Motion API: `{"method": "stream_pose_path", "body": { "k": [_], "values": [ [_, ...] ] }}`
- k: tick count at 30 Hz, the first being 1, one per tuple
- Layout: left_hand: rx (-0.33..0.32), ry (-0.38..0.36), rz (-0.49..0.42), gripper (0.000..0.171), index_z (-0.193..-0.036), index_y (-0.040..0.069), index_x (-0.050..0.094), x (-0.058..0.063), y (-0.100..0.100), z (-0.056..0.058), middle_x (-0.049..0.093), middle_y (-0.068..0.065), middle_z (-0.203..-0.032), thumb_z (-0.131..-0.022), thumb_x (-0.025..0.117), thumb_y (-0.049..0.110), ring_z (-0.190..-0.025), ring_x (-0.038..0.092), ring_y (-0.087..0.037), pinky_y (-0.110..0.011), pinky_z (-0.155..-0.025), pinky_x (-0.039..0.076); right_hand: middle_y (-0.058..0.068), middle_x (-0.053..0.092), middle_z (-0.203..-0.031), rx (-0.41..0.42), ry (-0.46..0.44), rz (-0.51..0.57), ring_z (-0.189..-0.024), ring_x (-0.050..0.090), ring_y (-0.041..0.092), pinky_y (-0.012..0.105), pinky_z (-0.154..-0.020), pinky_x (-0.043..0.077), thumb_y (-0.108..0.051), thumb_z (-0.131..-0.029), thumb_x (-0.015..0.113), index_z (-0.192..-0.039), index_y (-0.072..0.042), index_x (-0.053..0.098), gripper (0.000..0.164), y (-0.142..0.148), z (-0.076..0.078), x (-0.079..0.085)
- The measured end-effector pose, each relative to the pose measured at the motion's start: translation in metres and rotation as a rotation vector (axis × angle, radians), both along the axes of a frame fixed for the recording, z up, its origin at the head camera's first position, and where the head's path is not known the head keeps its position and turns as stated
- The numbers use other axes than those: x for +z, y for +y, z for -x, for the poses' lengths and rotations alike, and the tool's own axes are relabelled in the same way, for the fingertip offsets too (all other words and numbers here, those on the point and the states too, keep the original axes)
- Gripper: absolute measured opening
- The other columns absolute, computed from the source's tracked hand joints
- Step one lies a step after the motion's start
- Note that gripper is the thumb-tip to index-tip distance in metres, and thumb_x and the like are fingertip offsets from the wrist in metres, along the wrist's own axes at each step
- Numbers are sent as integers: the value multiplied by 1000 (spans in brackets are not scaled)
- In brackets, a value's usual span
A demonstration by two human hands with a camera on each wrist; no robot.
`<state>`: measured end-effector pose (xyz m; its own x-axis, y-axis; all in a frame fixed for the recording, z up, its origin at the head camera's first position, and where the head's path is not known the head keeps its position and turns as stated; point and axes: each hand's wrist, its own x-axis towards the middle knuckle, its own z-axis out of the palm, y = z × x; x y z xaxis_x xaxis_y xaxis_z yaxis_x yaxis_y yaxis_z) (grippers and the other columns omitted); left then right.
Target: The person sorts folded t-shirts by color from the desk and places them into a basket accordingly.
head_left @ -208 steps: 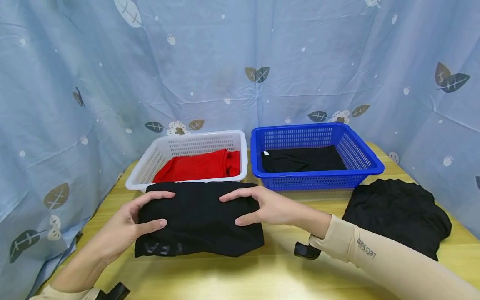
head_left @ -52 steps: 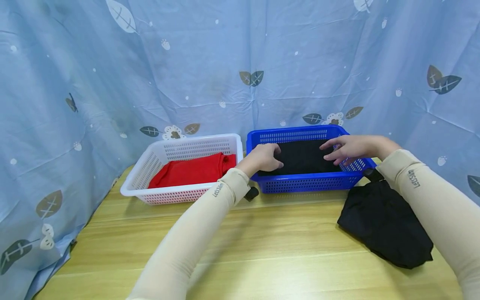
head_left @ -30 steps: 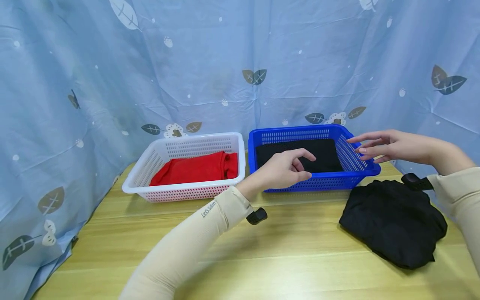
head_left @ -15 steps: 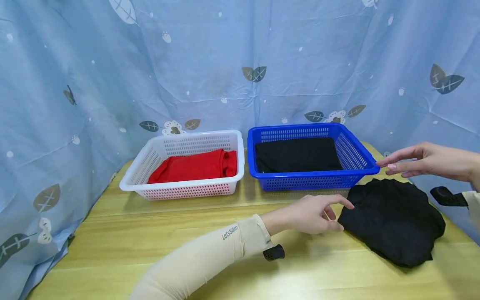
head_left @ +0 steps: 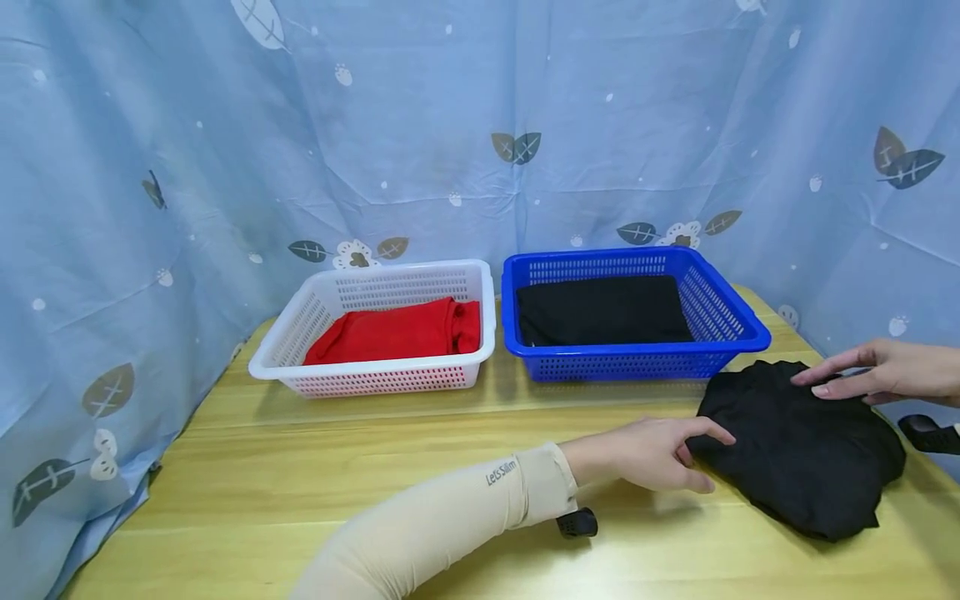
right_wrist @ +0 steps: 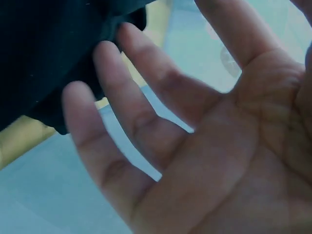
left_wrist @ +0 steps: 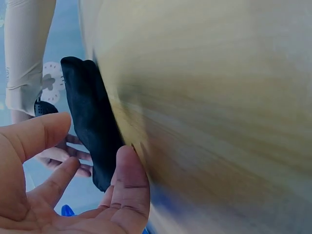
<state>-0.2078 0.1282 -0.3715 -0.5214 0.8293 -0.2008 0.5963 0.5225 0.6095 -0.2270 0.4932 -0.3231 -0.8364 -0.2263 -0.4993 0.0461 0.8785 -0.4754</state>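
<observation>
A crumpled black cloth [head_left: 802, 458], its garment kind not clear, lies at the table's right side. My left hand [head_left: 656, 454] hovers at its left edge, thumb and fingers spread with nothing between them. At the cloth's far right, my right hand [head_left: 892, 372] has its fingers loosely extended over the fabric. In the right wrist view the fingertips [right_wrist: 109, 53] are close against the black cloth [right_wrist: 44, 53]; whether they touch it I cannot tell. The left wrist view has the black cloth [left_wrist: 90, 112] beyond the left hand's fingers.
A blue basket [head_left: 645, 350] with a folded black cloth [head_left: 603, 308] stands at the back. To its left is a white basket [head_left: 375, 369] holding a folded red cloth [head_left: 393, 331]. The wooden table [head_left: 360, 458] ends at a blue curtain [head_left: 420, 150].
The folded black cloth, earlier between both hands, now lies in the blue basket. Both hands have left that basket and moved right and nearer, to the crumpled black cloth.
</observation>
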Motion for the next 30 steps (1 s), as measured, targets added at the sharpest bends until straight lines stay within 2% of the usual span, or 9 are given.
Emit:
{"method": "stream_pose_path", "body": {
  "k": [5, 8, 11, 15, 19, 23, 26, 29, 30],
  "values": [
    [21, -17, 10, 63, -155, 45, 50, -1, 3, 0, 69, 15, -109, -100, 77, 31, -95, 60, 9, -11, -79, 48, 46, 37, -157, -27, 28, -54, -139, 35, 72, 62, -90, 58, -41, -108, 64, -150, 5, 57, 62, 6, 1, -7],
    [23, -13, 17, 63, -156, 44, 50, -2, 3, 0, 70, 15, -115, -100, 77, 32, -99, 61, 10, -10, -81, 48, 47, 39, -156, -23, 24, -43, -137, 42, 69, 55, -90, 60, -40, -108, 64, -148, 4, 59, 60, 5, 2, -9],
    [32, -6, 22, 63, -156, 43, 50, -2, 2, 1, 69, 16, -124, -100, 77, 33, -103, 61, 10, -10, -85, 48, 45, 43, -154, -20, 6, -8, -133, 54, 59, 45, -89, 60, -37, -108, 64, -146, 5, 61, 56, 2, 2, -9],
    [57, 18, 29, 62, -156, 41, 51, -3, 0, 2, 63, 18, -142, -99, 77, 35, -107, 62, 10, -9, -92, 47, 41, 51, -150, -20, -35, 27, -124, 65, 43, 40, -85, 59, -32, -109, 63, -144, 6, 62, 52, -4, 2, -8],
    [73, 52, 32, 61, -156, 38, 53, -4, -5, 3, 55, 16, -156, -99, 76, 38, -129, 58, 6, -12, -107, 44, 36, 56, -148, -7, -70, 58, -120, 66, 29, 37, -83, 57, -29, -109, 63, -143, 6, 63, 49, -13, 2, -8],
    [87, 66, 30, 60, -155, 34, 55, -5, -14, 6, 54, 14, -160, -99, 76, 38, -147, 48, 1, -16, -116, 40, 38, 52, -152, 17, -97, 73, -129, 64, 39, 42, -91, 60, -28, -110, 61, -146, 5, 62, 48, -20, 0, -7],
    [107, 63, 30, 58, -153, 33, 58, -4, -22, 9, 56, 13, -158, -99, 76, 37, -147, 49, -1, -17, -117, 41, 37, 51, -154, 18, -119, 99, -130, 64, 36, 40, -93, 60, -28, -110, 61, -147, 4, 61, 49, -25, -3, -7],
    [132, 53, 19, 54, -150, 31, 63, -4, -31, 12, 59, 11, -156, -98, 76, 35, -146, 50, -2, -18, -116, 42, 33, 55, -152, 17, -143, 153, -120, 64, 13, 31, -89, 59, -26, -110, 61, -147, 4, 61, 48, -30, -5, -9],
    [141, 52, 13, 53, -149, 31, 64, -5, -34, 13, 60, 11, -155, -98, 77, 35, -146, 51, -2, -18, -116, 42, 28, 65, -139, 25, -157, 188, -108, 63, 6, 28, -84, 57, -24, -111, 60, -148, 6, 59, 48, -31, -6, -10]
  ]
}}
